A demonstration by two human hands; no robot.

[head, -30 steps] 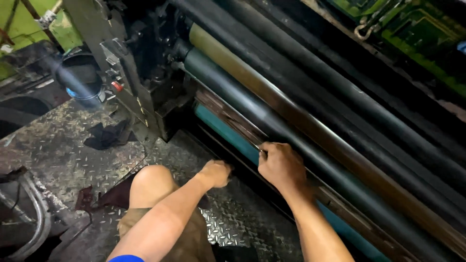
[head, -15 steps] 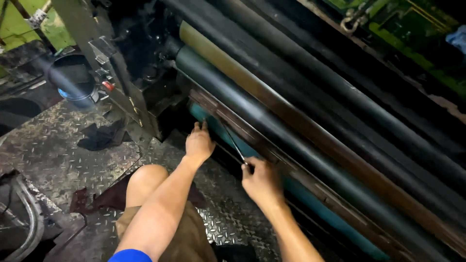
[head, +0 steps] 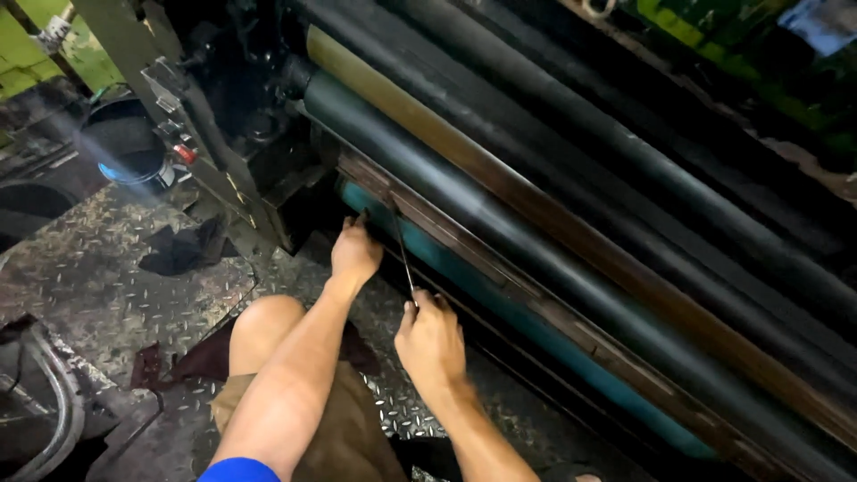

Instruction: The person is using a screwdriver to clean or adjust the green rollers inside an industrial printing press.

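Head: oily steel tread-plate floor (head: 98, 268)

Left hand (head: 355, 253) reaching forward, right hand (head: 432, 339) pinched shut

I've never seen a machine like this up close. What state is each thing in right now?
left hand: fingertips on the teal roller
right hand: pinching a thin rod
thin rod: slanted up toward the rust-coloured bar
dark cloth: crumpled on the tread plate

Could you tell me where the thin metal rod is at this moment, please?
In the head view, the thin metal rod sits centre-left, its lower end pinched in the right hand, slanting up towards the teal roller, right beside the left hand.
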